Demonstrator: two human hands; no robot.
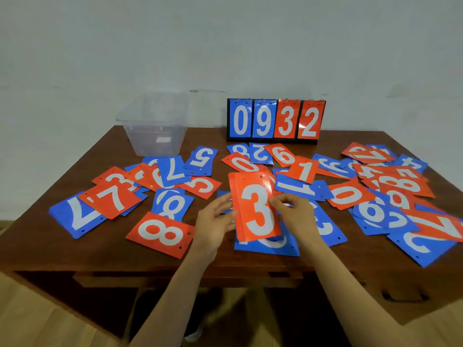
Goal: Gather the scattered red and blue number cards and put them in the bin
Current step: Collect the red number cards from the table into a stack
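Note:
Red and blue number cards lie scattered over the brown wooden table (120, 251). A small stack of red cards with a white 3 on top (255, 206) is raised above the table's middle. My left hand (215, 221) holds the stack's left edge, and my right hand (293, 211) pinches its right edge. A red 8 card (160, 234) lies to the left of my left hand, and a blue 7 card (77, 216) lies farther left. The clear plastic bin (155, 128) stands at the back left of the table; its inside looks empty.
A black flip scoreboard (275, 120) showing 0 9 3 2 stands upright at the back centre. Heaps of overlapping cards (400, 196) cover the right side. The table's front edge is close to me, with wooden floor below.

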